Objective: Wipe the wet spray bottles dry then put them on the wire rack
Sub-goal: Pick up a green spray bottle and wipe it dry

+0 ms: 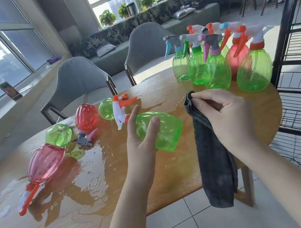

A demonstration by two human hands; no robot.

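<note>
My left hand (140, 133) grips a green spray bottle (163, 131) lying sideways above the wet wooden table (90, 186), its white and orange trigger head pointing left. My right hand (224, 113) pinches a dark grey cloth (215, 162) that hangs down past the table's edge, just right of the bottle. Several wet bottles lie on the table: a pink one (44, 163), a green one (58, 134), a red one (85, 115) and another green one (106, 109). Several upright bottles (215, 69) stand at the far right corner. The black wire rack (297, 59) stands right of the table.
Puddles of water cover the table's left and middle parts. Two grey chairs (78, 80) stand behind the table. A dark bottle (7, 87) sits on the window sill at left. Tiled floor lies below the table's near edge.
</note>
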